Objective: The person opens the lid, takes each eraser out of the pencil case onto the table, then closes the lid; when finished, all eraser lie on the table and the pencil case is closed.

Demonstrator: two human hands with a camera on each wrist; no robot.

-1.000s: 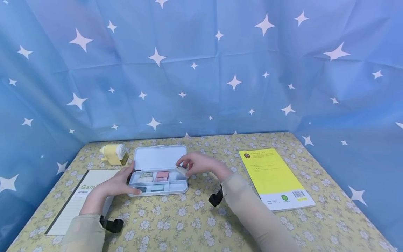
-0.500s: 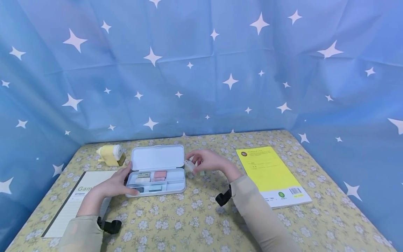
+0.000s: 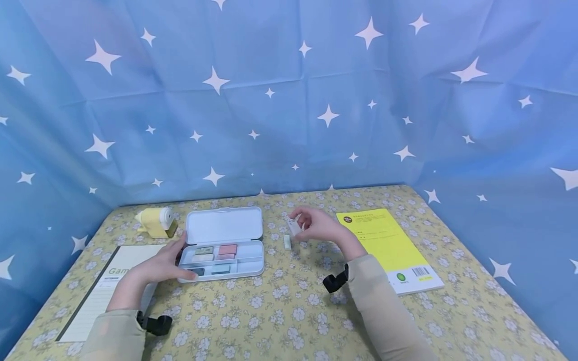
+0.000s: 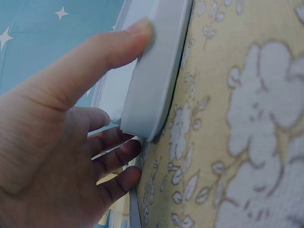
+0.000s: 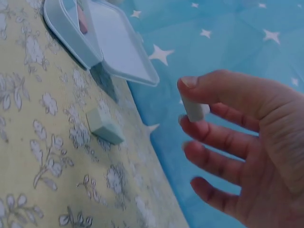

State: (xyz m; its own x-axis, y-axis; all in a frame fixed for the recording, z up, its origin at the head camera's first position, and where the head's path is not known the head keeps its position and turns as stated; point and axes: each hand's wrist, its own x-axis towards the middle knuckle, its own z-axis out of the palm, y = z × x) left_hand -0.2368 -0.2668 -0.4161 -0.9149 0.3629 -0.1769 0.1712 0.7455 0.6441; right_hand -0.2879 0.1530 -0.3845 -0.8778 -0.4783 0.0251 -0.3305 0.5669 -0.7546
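Note:
A white pencil case [image 3: 250, 268] lies with its lid up on the flowered cloth, several small erasers in its compartments. My left hand [image 3: 163, 264] holds the case's left end, thumb over the front edge and fingers round the side; the left wrist view shows the thumb on the case wall [image 4: 156, 80]. Right of the case, my right hand [image 3: 318, 224] pinches a white eraser [image 3: 294, 226] above the table. Thumb and index finger grip this white eraser [image 5: 194, 109] in the right wrist view. A pale green eraser [image 3: 287, 242] stands on the cloth just below that hand.
A yellow pencil sharpener [image 3: 155, 222] stands at the back left. A notebook [image 3: 106, 286] lies partly under my left forearm. On the right is a yellow book [image 3: 384, 240], partly covered by my right arm. A blue starry curtain [image 3: 289, 100] hangs behind the table.
My right hand has carried the white eraser from the case's right end further right, uncovering the pale green eraser. My left hand stays on the case. The head view has shifted slightly.

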